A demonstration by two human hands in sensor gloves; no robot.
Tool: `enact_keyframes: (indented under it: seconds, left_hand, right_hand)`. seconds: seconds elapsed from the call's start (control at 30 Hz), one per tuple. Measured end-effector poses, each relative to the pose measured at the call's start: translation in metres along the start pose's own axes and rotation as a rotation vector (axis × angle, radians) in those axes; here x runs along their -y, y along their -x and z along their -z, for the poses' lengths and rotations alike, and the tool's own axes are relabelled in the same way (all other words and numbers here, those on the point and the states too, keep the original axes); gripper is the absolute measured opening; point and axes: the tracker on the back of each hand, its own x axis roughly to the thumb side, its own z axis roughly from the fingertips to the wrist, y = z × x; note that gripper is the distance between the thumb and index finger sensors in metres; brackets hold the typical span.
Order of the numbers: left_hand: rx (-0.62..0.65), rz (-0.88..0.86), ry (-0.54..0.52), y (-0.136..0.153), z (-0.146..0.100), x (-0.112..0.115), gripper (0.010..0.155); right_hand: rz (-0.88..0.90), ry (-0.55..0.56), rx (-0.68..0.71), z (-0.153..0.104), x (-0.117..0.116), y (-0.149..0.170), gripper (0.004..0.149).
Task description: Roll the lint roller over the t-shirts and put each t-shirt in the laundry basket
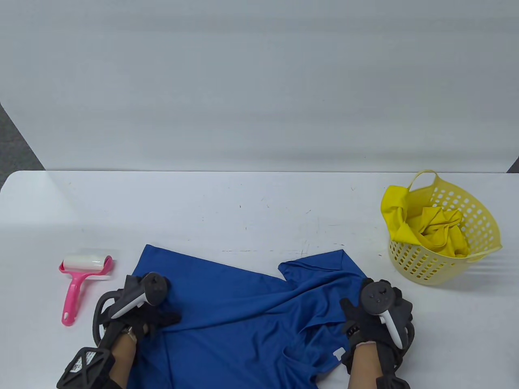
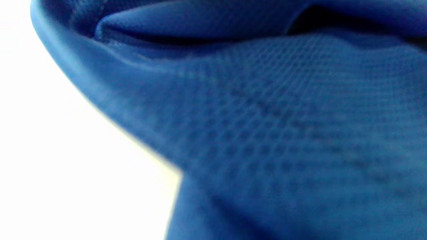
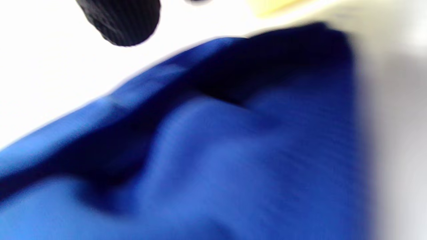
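A blue t-shirt (image 1: 247, 316) lies rumpled at the table's front edge. My left hand (image 1: 156, 318) pinches its left part, and folds of cloth run out from the fingers. My right hand (image 1: 365, 312) grips the shirt's right edge near the sleeve, its fingers mostly hidden under the tracker. A taut crease stretches between the two hands. The left wrist view is filled with bunched blue t-shirt (image 2: 267, 116). In the right wrist view one gloved fingertip (image 3: 123, 23) hangs above the blurred blue t-shirt (image 3: 217, 150). A pink lint roller (image 1: 81, 279) lies on the table left of the shirt, with no hand on it.
A yellow laundry basket (image 1: 478, 227) stands at the right, beyond my right hand, with a yellow t-shirt (image 1: 438, 231) inside and draped over its near-left rim. The white table (image 1: 243, 210) stretches back to a white wall.
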Motion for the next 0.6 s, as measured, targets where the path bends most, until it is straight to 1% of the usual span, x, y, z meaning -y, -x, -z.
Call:
enact_keyframes:
  seconds: [0.03,0.07,0.1,0.13,0.2,0.23,0.27,0.3,0.33,0.37,0.4,0.43,0.47,0.5,0.53,0.57,0.6]
  left_hand:
    - [-0.003,0.007,-0.009,-0.001,0.000,0.000,0.096]
    - [-0.007,0.016,-0.016,-0.001,0.000,0.000,0.094]
    - [-0.011,0.028,-0.021,-0.002,0.000,-0.001,0.093]
    - [-0.015,0.032,-0.019,-0.002,0.000,-0.001,0.092]
    - [-0.018,0.022,-0.012,-0.002,0.000,0.000,0.092]
    - [-0.019,0.020,-0.011,-0.002,0.000,0.000,0.092]
    - [-0.019,0.018,-0.010,-0.002,-0.001,0.000,0.092]
    - [-0.020,0.017,-0.010,-0.002,-0.001,0.000,0.092]
    - [-0.022,0.015,-0.009,-0.002,-0.001,-0.001,0.092]
    - [-0.021,0.015,-0.008,-0.002,-0.001,-0.001,0.092]
    - [-0.021,0.015,-0.008,-0.003,-0.001,0.000,0.092]
    - [-0.021,0.015,-0.007,-0.003,-0.001,-0.001,0.092]
    - [-0.022,0.016,-0.006,-0.003,-0.001,-0.001,0.092]
    - [-0.022,0.017,-0.006,-0.003,-0.001,-0.001,0.092]
    - [-0.021,0.016,-0.005,-0.003,-0.001,-0.001,0.092]
    - [-0.020,0.015,-0.004,-0.003,-0.001,-0.001,0.092]
    - [-0.019,0.013,-0.004,-0.003,-0.001,0.000,0.092]
  right_hand:
    - [-0.004,0.010,0.059,0.000,-0.003,-0.008,0.063]
    - [-0.035,-0.005,0.127,0.000,-0.009,-0.020,0.062]
    - [-0.111,-0.074,0.192,0.001,-0.018,-0.032,0.060]
    - [-0.207,-0.172,0.195,0.002,-0.027,-0.039,0.059]
    - [-0.338,-0.327,0.139,0.003,-0.035,-0.047,0.054]
    - [-0.343,-0.310,0.144,0.003,-0.031,-0.050,0.053]
    - [-0.319,-0.163,0.170,0.002,-0.024,-0.055,0.050]
    - [-0.303,-0.083,0.185,0.001,-0.020,-0.056,0.051]
    - [-0.268,0.012,0.179,-0.002,-0.015,-0.054,0.049]
    - [-0.264,0.076,0.132,-0.004,-0.013,-0.052,0.047]
    - [-0.307,0.150,0.066,-0.006,-0.009,-0.049,0.046]
    - [-0.393,0.178,0.065,-0.006,-0.009,-0.047,0.049]
    - [-0.450,0.179,0.071,-0.006,-0.010,-0.045,0.054]
    - [-0.482,0.126,0.107,-0.004,-0.016,-0.042,0.060]
    - [-0.470,0.060,0.139,-0.002,-0.021,-0.040,0.063]
    - [-0.414,-0.056,0.164,0.001,-0.031,-0.037,0.062]
    - [-0.385,-0.144,0.122,0.004,-0.038,-0.034,0.059]
